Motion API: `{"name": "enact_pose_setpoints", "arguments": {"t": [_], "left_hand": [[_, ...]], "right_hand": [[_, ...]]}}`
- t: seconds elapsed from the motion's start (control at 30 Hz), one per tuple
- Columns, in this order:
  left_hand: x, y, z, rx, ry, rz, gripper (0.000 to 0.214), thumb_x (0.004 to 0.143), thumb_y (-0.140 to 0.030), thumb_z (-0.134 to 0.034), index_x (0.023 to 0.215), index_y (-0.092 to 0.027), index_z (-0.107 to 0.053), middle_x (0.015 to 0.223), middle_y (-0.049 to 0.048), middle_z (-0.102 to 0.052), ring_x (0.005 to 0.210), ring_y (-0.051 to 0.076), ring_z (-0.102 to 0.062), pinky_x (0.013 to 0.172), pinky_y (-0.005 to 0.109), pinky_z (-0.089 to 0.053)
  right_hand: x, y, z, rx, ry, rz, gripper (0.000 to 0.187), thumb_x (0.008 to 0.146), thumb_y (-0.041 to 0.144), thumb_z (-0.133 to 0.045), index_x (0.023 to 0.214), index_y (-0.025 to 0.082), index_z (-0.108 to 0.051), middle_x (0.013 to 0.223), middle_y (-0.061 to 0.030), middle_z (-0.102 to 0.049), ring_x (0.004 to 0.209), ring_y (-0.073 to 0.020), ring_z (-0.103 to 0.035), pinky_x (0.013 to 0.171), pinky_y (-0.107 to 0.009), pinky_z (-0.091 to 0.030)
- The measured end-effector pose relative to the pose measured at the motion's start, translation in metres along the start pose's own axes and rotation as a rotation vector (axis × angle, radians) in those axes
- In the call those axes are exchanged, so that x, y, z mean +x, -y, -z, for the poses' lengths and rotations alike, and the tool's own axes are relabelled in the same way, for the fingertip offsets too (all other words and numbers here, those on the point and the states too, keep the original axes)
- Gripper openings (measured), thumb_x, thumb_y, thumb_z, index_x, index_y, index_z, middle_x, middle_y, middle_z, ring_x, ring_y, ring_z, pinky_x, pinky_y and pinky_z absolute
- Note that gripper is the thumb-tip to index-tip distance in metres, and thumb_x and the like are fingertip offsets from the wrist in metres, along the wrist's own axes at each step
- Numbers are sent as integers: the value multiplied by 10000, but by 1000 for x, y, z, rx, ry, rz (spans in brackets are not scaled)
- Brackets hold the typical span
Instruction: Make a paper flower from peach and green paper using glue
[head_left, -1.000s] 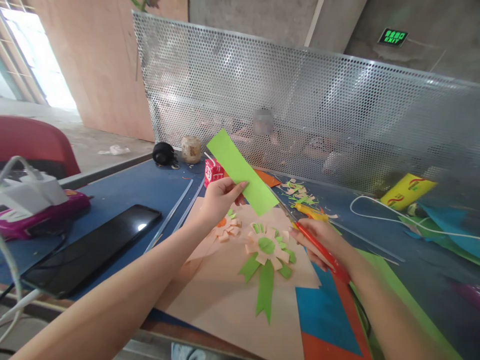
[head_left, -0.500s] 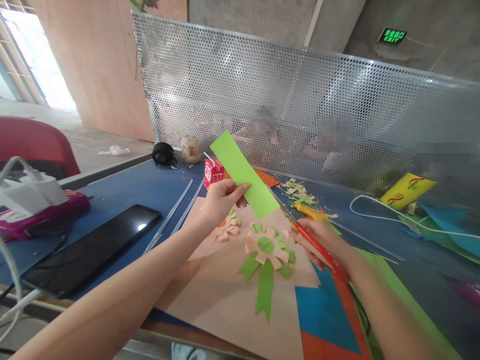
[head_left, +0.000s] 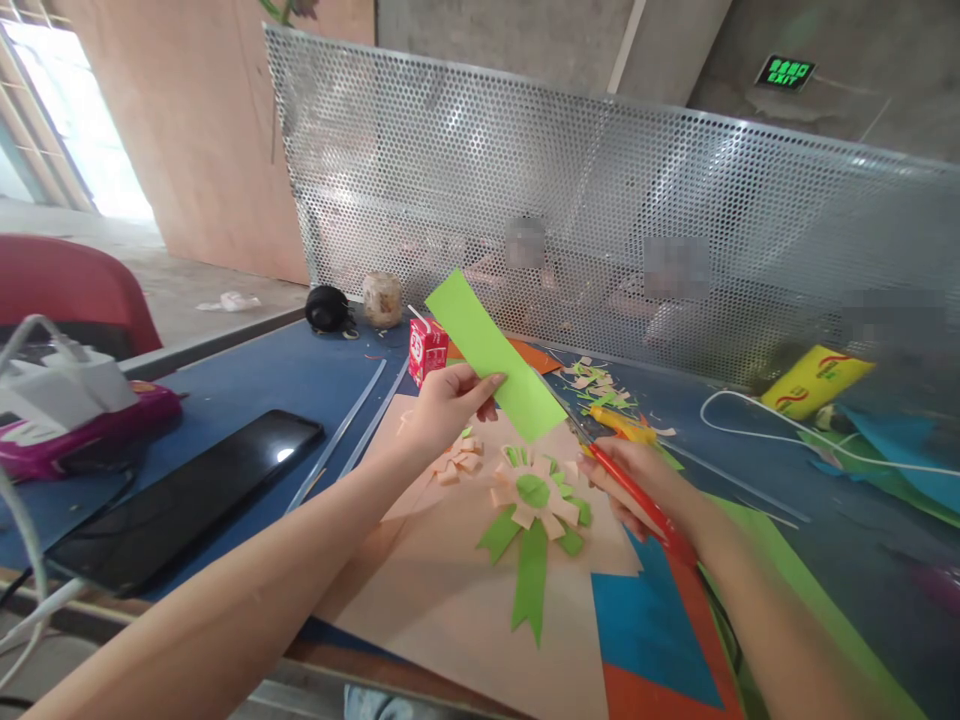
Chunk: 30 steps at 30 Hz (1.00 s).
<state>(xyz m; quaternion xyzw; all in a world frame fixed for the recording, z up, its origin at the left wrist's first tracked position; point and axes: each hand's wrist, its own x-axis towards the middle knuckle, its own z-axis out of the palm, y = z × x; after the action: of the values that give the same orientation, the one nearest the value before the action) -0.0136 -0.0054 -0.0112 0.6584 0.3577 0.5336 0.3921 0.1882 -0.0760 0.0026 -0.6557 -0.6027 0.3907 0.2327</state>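
Observation:
My left hand pinches a light green paper strip by its lower left edge, holding it tilted above the table. In my right hand are red-handled scissors, their blades against the right edge of the strip near its lower end. Just below lies a paper flower with peach petals, a green centre and green notched tails, on a peach sheet. A second peach paper flower is partly hidden behind my left hand.
Paper scraps, a yellow-handled tool and a red drink carton stand or lie beyond my hands. On the left are a phone and a power strip; a yellow packet lies right. A perforated metal screen borders the back.
The green strip and my left hand have shifted slightly to the right and down, toward the scissors. My right hand has barely moved.

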Motion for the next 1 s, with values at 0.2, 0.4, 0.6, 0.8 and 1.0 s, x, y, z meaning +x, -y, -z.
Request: {"name": "enact_pose_setpoints", "arguments": {"t": [0.2, 0.4, 0.6, 0.8, 1.0], "left_hand": [[-1, 0, -2, -36, 2, 13, 244, 714, -366, -554, 633, -136, -554, 488, 5, -548, 459, 90, -499, 483, 225, -395], [-2, -2, -1, -23, -9, 24, 253, 719, -362, -548, 595, -142, -535, 487, 7, -553, 463, 87, -498, 485, 219, -388], [-3, -2, -4, -27, 20, 36, 275, 710, -356, -559, 544, -145, -501, 479, 2, -551, 449, 79, -490, 461, 208, -378], [-3, -1, -6, -27, 17, 41, 268, 708, -358, -561, 553, -147, -503, 483, 4, -552, 455, 82, -495, 464, 212, -380], [-3, -2, -6, -25, 17, 47, 259, 708, -349, -559, 551, -150, -505, 479, 6, -552, 450, 86, -495, 464, 221, -383]], "right_hand": [[0, 1, 0, 12, 7, -26, 376, 646, 529, -543, 625, 200, -360, 346, 107, -334, 199, -52, -296, 229, -164, -202], [1, 0, -1, 14, 2, -45, 385, 640, 539, -546, 641, 191, -380, 418, 99, -373, 203, -25, -287, 234, -151, -210], [1, 0, -2, 22, -5, 2, 368, 654, 526, -539, 644, 195, -377, 446, 101, -370, 205, -32, -300, 231, -163, -223], [-1, 2, -3, 0, -22, -40, 339, 685, 509, -512, 665, 194, -388, 463, 92, -414, 202, -23, -290, 241, -164, -242], [-1, 2, 0, -19, 21, -56, 363, 673, 538, -503, 651, 199, -376, 405, 93, -382, 199, -43, -289, 237, -172, -222]]}}
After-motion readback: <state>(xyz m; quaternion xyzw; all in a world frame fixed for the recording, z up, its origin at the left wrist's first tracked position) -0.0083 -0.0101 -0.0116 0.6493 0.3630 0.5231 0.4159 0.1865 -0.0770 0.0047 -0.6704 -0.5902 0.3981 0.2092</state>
